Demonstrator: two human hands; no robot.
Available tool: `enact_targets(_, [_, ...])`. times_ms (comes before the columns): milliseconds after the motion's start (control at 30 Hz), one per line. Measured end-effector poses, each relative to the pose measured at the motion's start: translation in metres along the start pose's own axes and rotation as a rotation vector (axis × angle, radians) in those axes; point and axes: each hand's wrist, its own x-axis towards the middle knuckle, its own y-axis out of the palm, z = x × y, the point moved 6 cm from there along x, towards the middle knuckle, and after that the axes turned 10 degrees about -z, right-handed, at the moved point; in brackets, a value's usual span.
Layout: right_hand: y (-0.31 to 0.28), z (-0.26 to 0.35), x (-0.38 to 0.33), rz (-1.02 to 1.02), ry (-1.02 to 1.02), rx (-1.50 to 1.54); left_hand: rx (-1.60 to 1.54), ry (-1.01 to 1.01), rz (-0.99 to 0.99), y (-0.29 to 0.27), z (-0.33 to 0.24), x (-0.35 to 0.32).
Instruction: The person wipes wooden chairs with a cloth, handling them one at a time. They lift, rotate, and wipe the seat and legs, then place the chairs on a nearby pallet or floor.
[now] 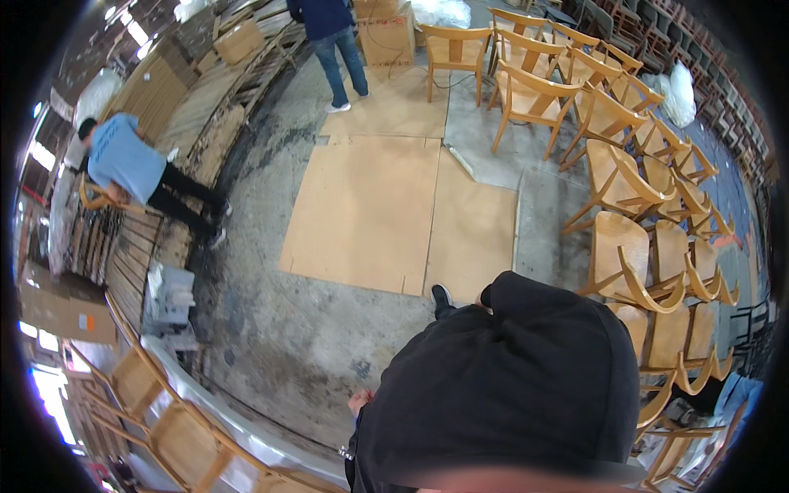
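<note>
My left hand [359,401] hangs low beside my black top [501,386], over the grey concrete floor. Its fingers look curled, and nothing shows in them. Of my right hand [486,299] only a sliver of skin shows at the edge of the dark sleeve; its fingers are hidden. My dark shoe [441,293] is at the near edge of the flattened cardboard sheets [362,209]. Closest to my left hand are wooden chairs [185,440] standing in a row at the lower left.
Rows of wooden chairs [618,246] fill the right side, with more chairs [454,53] at the back. A person in a blue shirt [127,160] bends over slatted wooden pallets [131,255] at left. Another person [333,49] stands by cardboard boxes [386,37]. A grey bin [174,294] stands left.
</note>
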Motion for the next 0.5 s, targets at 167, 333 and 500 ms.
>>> enact_targets(167, [-0.157, -0.022, 0.054, -0.553, 0.168, 0.151, 0.309, 0.038, -0.092, 0.048, -0.079, 0.022])
enact_targets(333, [-0.291, -0.008, 0.072, -0.526, 0.131, 0.853, 0.463, 0.099, -0.112, 0.089, -0.147, 0.05])
enact_targets(500, [-0.413, 0.003, 0.092, -0.702, -0.099, 1.271, 0.644, 0.119, -0.083, 0.136, -0.194, 0.089])
